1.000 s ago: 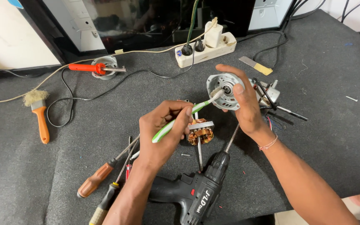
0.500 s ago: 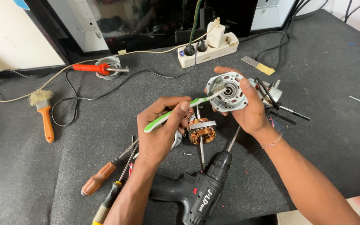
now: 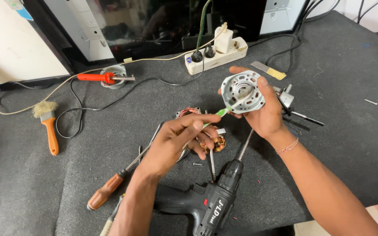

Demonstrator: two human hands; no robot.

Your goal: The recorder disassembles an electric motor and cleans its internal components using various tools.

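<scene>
- Round grey metal motor cover (image 3: 242,91) held up above the bench (image 3: 337,144), open face toward the camera, right of centre.
- Right hand (image 3: 265,114) cups it from behind and below; fingers wrapped on the rim, thumb on the upper left edge.
- Left hand (image 3: 176,140) pinches a green-handled brush (image 3: 221,112); fingers clenched on the handle, brush tip touching the cover's inner face.
- Just under the left hand, on the bench: copper-wound motor stator (image 3: 213,142), partly hidden by the fingers.
- Near, toward the camera: black cordless drill (image 3: 211,201) lying on its side, bit pointing up toward the right wrist.
- Left of the drill: brown-handled screwdriver (image 3: 110,190).
- Further out: white power strip (image 3: 217,54) with plugs, orange soldering iron (image 3: 99,78), orange-handled paintbrush (image 3: 48,124).
</scene>
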